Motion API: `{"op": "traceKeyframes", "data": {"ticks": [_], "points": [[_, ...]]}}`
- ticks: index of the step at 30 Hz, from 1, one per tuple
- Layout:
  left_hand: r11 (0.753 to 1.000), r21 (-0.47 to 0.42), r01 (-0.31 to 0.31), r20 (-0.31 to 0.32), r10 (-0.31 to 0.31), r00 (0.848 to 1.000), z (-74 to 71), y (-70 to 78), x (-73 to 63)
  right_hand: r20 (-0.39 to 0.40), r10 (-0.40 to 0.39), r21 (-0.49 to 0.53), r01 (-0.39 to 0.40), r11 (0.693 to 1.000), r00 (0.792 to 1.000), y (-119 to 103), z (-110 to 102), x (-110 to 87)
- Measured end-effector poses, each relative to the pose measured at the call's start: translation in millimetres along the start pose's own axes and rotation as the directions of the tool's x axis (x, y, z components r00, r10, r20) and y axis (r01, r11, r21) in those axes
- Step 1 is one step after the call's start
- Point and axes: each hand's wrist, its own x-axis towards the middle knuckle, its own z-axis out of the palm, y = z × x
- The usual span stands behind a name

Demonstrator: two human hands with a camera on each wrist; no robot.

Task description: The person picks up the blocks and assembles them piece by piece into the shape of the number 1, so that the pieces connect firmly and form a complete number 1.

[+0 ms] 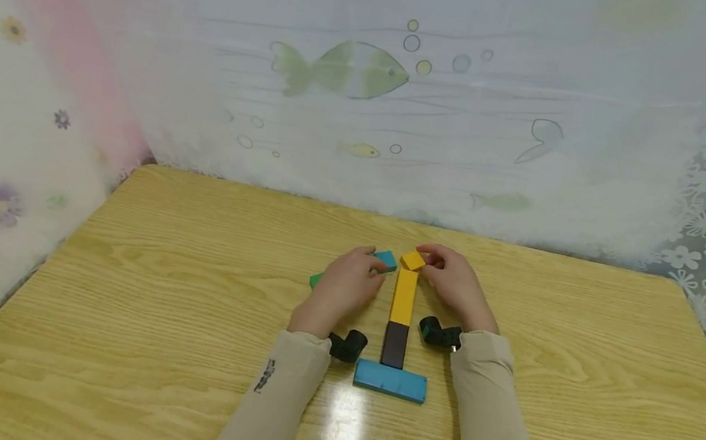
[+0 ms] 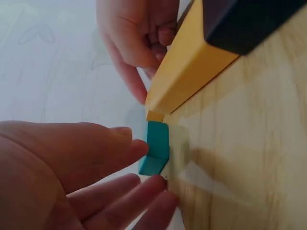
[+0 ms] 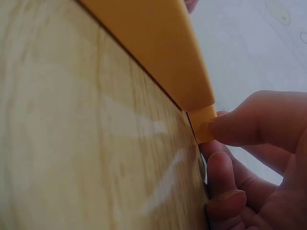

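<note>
At the far end of a line of blocks, my right hand (image 1: 451,279) pinches a small yellow block (image 1: 412,260), turned like a diamond in the head view. In the right wrist view its thumb presses the small yellow block (image 3: 201,122) by the end of the long yellow block (image 3: 153,52). My left hand (image 1: 344,289) holds a small blue block (image 1: 386,260) between thumb and fingers, just left of the yellow one. The left wrist view shows that blue block (image 2: 156,146) close to the table. The long yellow block (image 1: 404,296) lies between both hands.
A dark block (image 1: 395,345) continues the line toward me, and a long blue block (image 1: 390,381) lies crosswise at its near end. Part of a green block (image 1: 315,280) shows behind the left hand. The wooden table (image 1: 174,283) meets a fish-patterned curtain (image 1: 354,127).
</note>
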Motion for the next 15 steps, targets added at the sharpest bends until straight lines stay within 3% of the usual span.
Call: {"op": "traceKeyframes", "data": {"ticks": [15], "points": [[0.998,0.064,-0.024,0.043,0.022,0.999,0.7,-1.2,-0.2,-0.003,-0.008,-0.015,0.007,1.0,1.0,1.5,0.0,2.0]]}}
